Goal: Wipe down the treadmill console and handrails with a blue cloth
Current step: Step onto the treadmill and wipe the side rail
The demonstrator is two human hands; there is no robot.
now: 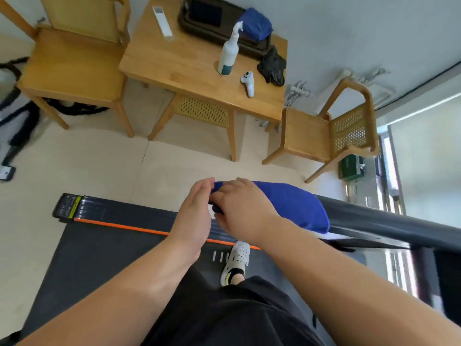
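Note:
A blue cloth lies draped over the near end of the treadmill's dark grey handrail, which runs off to the right. My right hand sits on the cloth's left end, fingers curled down round it and the rail tip. My left hand stands edge-up just left of it, palm toward the cloth's end, its fairly straight fingers touching the cloth. Below lies the treadmill belt with its orange stripe. The console is out of view.
My white shoe stands on the belt. Beyond is a wooden table with a spray bottle, a second blue cloth, black gloves and a white controller. Wooden chairs flank it.

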